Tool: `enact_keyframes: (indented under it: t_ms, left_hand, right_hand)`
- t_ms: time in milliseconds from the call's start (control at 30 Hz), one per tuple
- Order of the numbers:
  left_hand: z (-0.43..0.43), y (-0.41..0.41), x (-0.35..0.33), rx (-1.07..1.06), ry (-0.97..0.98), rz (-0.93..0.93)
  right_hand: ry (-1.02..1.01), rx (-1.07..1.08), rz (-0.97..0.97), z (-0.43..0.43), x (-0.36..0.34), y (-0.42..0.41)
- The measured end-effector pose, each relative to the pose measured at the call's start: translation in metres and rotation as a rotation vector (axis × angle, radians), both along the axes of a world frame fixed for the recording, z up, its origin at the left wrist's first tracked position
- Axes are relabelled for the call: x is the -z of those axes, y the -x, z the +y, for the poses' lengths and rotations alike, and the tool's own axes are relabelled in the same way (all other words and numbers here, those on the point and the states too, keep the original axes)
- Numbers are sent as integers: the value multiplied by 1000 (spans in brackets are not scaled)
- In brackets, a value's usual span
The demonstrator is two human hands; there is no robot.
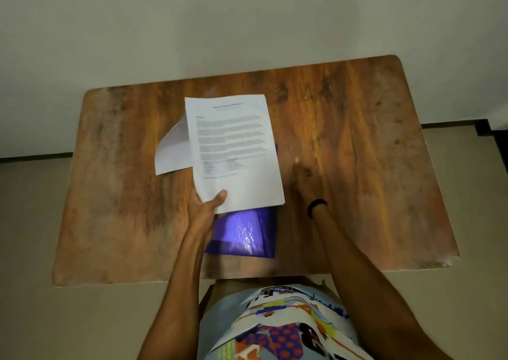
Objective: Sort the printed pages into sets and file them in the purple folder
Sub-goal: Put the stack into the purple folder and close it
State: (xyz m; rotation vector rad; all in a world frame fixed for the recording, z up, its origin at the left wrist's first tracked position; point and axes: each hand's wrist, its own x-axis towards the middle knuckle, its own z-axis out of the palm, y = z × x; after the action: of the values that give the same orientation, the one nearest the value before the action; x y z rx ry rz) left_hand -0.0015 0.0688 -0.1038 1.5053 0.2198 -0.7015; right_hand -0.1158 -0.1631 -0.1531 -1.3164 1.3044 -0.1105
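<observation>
Gripping pages (233, 150) above folder (242, 233): left hand (209, 205)

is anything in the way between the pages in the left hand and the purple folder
No object shows between them. The left hand holds the printed pages directly above the purple folder, hiding its far half. The folder looks closed, so its cover likely needs opening first.

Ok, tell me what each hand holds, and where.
Left hand pinches the printed pages at their near left corner; right hand, blurred, seems to hold nothing.
</observation>
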Motion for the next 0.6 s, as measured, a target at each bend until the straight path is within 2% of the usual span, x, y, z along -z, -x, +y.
enact_keyframes:
  t_ms: [33,67,133,200,300,400,500,567,600]
  left_hand:
    - [2,9,-3,20,-26,-53]
    - [2,19,-8,36,-56,-93]
    - [4,33,-16,65,-132,-177]
    - [6,42,-23,78,-176,-265]
    - [12,47,-34,84,-247,-372]
    - [25,46,-45,132,-256,-406]
    - [35,37,-69,114,-239,-358]
    - [38,29,-92,59,-295,-495]
    - [39,22,-103,52,-440,-617]
  right_hand:
    - [-286,33,-145,1,-15,-7]
    - [-478,4,-258,2,-23,-11]
    - [-623,-114,-459,5,-31,-17]
    - [-656,-217,-613,7,-33,-21]
    - [-654,-343,-718,10,-35,-31]
    - [-546,-427,-715,12,-47,-37]
    - [-482,-485,-700,6,-62,-44]
    - [-466,-511,-717,-1,-71,-47]
    - [-456,-519,-727,-4,-77,-47]
